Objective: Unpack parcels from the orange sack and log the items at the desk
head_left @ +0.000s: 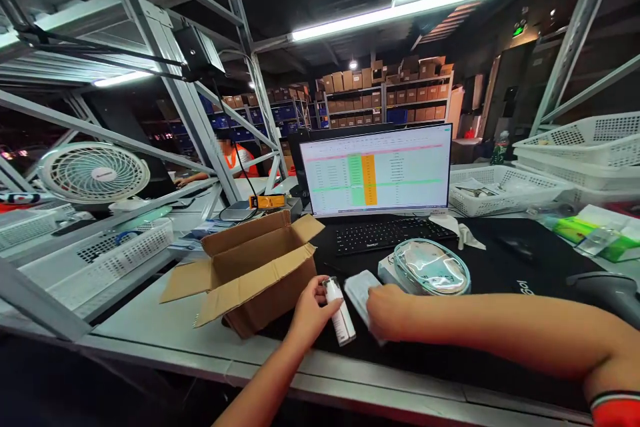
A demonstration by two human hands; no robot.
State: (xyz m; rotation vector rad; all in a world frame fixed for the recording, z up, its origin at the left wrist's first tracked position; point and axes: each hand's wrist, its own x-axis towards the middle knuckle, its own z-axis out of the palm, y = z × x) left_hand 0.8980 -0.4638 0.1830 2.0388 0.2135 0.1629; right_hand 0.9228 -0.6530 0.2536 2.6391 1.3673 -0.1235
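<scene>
My left hand [310,310] is closed around a small white spray bottle [340,313] with a clear cap, held tilted just above the black desk mat [500,267]. My right hand [387,312] grips a pale flat packet [361,288] right beside the bottle. An open cardboard box [250,267] lies tipped on its side immediately left of my left hand, its flaps spread. A clear oval pouch [431,267] rests on a white box just behind my right hand.
A black keyboard [385,235] and a monitor [377,170] showing a spreadsheet stand behind. White mesh baskets [585,147] stack at right, another basket [120,250] and a fan [94,173] at left. A barcode scanner [610,290] lies far right. A person in orange [235,157] sits beyond.
</scene>
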